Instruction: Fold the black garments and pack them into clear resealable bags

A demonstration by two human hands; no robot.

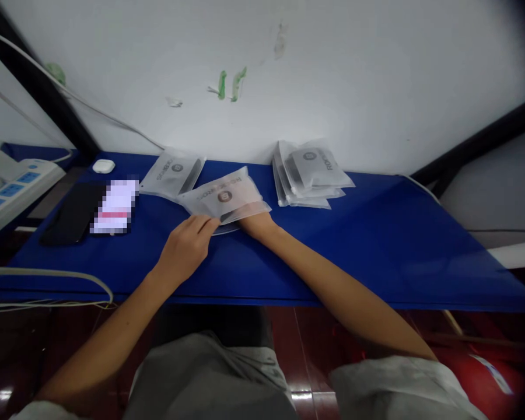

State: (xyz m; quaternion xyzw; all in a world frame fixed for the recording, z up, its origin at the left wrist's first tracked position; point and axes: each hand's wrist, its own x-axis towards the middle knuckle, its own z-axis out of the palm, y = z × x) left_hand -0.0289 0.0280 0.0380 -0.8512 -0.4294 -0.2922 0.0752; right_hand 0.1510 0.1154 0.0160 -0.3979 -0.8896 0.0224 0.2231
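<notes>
A frosted plastic zip bag [210, 198] with a round logo and printed lettering is tilted up in front of me. My left hand [186, 248] is closed, its thumb and fingers pinching the bag's near edge. The fingers of my right hand [254, 221] are under the bag or inside it; I cannot tell which. They show only faintly through the plastic, so their grip is hidden. Something dark shows at the bag's near edge. Just beyond, to the left, lies a similar bag [168, 175] with a dark item in it.
Several similar bags [315, 166] are piled by the wall at right. On the blue table [376, 245] at left lie a black phone [72, 213], a lit phone [116, 207] with a blurred screen, and a white earbud case [104, 167]. A power strip [15, 189] stands farther left.
</notes>
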